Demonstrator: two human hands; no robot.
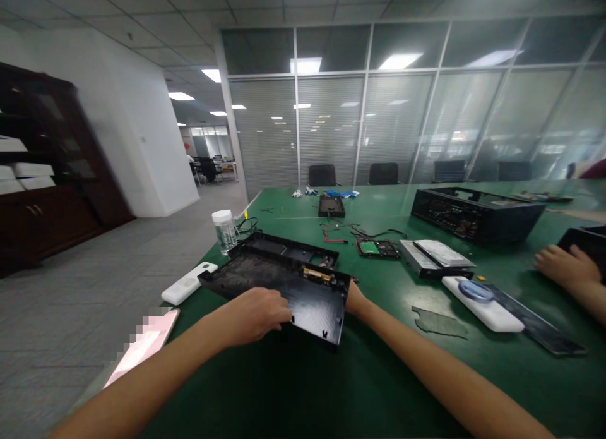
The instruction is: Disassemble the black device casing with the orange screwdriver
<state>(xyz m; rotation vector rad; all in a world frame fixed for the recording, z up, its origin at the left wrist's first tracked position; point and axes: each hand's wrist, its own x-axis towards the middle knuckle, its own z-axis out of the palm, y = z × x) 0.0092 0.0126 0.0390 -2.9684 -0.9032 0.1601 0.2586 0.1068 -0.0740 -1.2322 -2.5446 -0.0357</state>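
Observation:
A black plastic case panel (265, 278) with a dusty inside and a small brass part lies tilted at the near left of the green table (293, 388). My left hand (255, 312) curls over its near edge, fingers closed on the rim. My right hand (354, 299) reaches to the panel's right side; its fingers are hidden behind the edge, so only the wrist shows.
A white remote (188, 283), a clear jar (224, 230), a pink phone (142, 345), a circuit board (376, 247), a drive (435, 256), a white power bank (480, 302) and a black chassis (476, 215) sit around. Another person's hand (563, 265) rests at the right edge.

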